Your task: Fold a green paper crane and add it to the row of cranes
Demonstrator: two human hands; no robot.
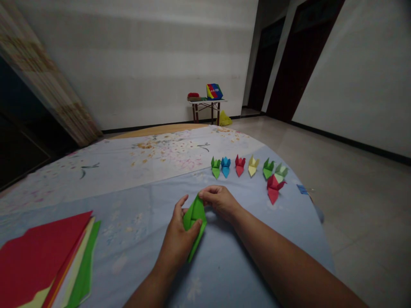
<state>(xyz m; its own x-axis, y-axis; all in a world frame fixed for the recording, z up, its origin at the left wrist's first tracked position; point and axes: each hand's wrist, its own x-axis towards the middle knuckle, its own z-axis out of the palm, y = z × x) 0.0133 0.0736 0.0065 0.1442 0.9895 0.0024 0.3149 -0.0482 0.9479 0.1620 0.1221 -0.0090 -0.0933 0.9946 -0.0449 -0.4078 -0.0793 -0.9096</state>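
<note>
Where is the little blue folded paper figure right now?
In the head view, the blue figure is slightly right of centre, between a green figure on its left and a red figure on its right, beyond the right hand.

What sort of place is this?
Probably a room in a home: a flowered tablecloth is spread out, a patterned curtain hangs at the left, and a dark door stands at the right.

No txt or nos. legible; wht lettering (214,90) on multicol pack (218,95) at back too sm. to read.
</note>
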